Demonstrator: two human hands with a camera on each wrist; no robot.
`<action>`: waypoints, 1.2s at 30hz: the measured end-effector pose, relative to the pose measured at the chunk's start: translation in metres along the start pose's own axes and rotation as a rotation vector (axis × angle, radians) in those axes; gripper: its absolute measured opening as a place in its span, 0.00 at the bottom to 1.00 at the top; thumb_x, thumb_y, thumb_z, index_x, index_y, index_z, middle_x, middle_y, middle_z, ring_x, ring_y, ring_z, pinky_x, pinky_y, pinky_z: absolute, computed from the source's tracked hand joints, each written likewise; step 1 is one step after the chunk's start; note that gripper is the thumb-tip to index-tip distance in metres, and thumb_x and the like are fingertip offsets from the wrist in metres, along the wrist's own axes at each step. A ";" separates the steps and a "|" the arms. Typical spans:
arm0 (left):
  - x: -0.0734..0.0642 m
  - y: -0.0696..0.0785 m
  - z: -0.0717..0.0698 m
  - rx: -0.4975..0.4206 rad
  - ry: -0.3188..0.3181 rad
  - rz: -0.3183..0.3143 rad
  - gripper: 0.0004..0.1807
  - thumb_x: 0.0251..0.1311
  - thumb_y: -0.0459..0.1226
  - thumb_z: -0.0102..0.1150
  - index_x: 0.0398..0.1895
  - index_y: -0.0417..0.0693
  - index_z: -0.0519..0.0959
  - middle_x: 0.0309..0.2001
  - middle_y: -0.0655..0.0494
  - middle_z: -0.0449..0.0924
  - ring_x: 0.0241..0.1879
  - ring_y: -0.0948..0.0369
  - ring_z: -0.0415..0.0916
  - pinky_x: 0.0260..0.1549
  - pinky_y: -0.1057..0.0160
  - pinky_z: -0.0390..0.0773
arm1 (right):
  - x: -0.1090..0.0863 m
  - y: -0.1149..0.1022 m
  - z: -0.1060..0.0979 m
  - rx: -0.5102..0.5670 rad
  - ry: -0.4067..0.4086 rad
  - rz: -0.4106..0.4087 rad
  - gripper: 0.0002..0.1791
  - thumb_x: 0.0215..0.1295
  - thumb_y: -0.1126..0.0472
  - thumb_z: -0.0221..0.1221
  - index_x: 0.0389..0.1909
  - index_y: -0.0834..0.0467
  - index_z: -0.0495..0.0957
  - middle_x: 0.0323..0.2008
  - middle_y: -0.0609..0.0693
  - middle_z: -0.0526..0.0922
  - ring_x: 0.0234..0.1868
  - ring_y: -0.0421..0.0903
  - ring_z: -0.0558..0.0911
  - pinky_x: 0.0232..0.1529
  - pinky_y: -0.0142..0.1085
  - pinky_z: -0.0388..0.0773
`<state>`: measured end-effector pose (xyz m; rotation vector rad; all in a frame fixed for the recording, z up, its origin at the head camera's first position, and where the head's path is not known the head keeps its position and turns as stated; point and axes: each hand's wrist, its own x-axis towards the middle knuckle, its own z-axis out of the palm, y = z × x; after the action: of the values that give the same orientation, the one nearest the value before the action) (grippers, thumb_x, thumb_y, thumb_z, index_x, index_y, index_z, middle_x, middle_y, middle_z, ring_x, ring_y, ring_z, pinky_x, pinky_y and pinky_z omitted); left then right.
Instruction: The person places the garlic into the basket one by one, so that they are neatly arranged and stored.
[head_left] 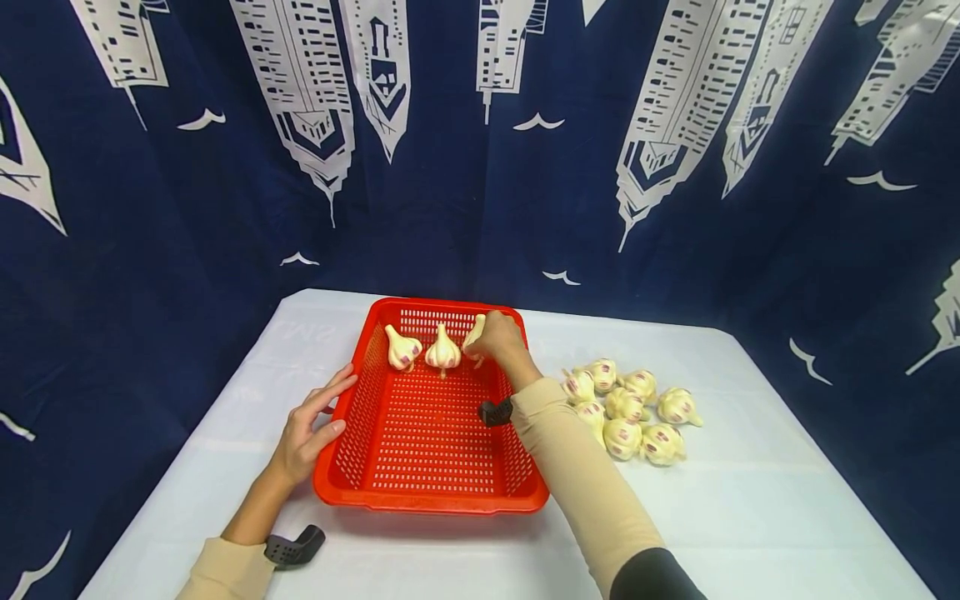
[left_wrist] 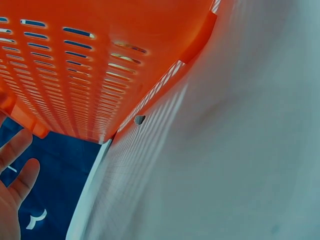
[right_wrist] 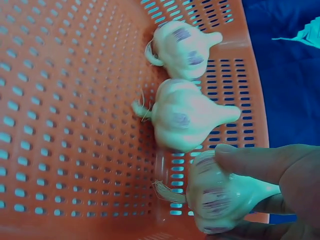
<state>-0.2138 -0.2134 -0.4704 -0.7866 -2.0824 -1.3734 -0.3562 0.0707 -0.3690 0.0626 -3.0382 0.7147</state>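
Observation:
My right hand (head_left: 498, 340) reaches into the far right corner of a red plastic basket (head_left: 431, 502) and grips a garlic bulb (right_wrist: 212, 192) between thumb and fingers, its stem toward the basket's far wall. Two more garlic bulbs stand beside it along that wall: one in the middle (head_left: 442, 352) and one at the far left (head_left: 403, 350). On the basket's left side, my left hand (head_left: 309, 429) rests with its fingers spread against the rim. In the left wrist view its fingers (left_wrist: 25, 177) show near the slotted outer wall.
Several garlic bulbs (head_left: 624, 404) lie in a cluster on the white table (head_left: 757, 500), right of the basket. A dark blue curtain (head_left: 480, 217) with white building prints hangs behind the table. Each wrist wears a black camera mount (head_left: 295, 547).

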 end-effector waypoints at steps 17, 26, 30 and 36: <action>-0.001 -0.001 0.001 0.009 0.000 -0.009 0.31 0.53 0.31 0.49 0.64 0.33 0.72 0.69 0.37 0.65 0.52 0.61 0.70 0.42 0.64 0.69 | 0.008 0.001 0.012 0.000 -0.118 0.064 0.20 0.43 0.62 0.74 0.36 0.66 0.79 0.28 0.55 0.79 0.30 0.48 0.76 0.32 0.35 0.75; 0.001 0.000 0.000 0.012 0.007 -0.026 0.31 0.53 0.31 0.49 0.64 0.34 0.72 0.70 0.39 0.65 0.53 0.62 0.70 0.43 0.66 0.68 | 0.008 -0.002 0.009 -0.025 -0.149 0.057 0.17 0.45 0.63 0.72 0.34 0.66 0.78 0.23 0.54 0.81 0.28 0.48 0.77 0.29 0.33 0.72; 0.000 -0.001 0.000 0.007 0.005 -0.029 0.31 0.53 0.31 0.49 0.65 0.35 0.72 0.70 0.40 0.65 0.52 0.62 0.70 0.43 0.65 0.68 | 0.008 -0.002 0.010 -0.015 -0.143 0.063 0.18 0.44 0.63 0.73 0.35 0.65 0.78 0.26 0.55 0.80 0.29 0.48 0.75 0.30 0.35 0.73; 0.000 -0.001 0.000 0.009 0.006 -0.014 0.31 0.53 0.31 0.49 0.64 0.34 0.72 0.69 0.38 0.66 0.52 0.62 0.70 0.43 0.66 0.68 | 0.010 -0.003 0.009 0.001 -0.092 0.061 0.22 0.44 0.60 0.76 0.35 0.64 0.76 0.34 0.57 0.78 0.36 0.52 0.77 0.41 0.42 0.78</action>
<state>-0.2145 -0.2138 -0.4704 -0.7651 -2.0915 -1.3712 -0.3660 0.0639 -0.3755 0.0027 -3.1396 0.7368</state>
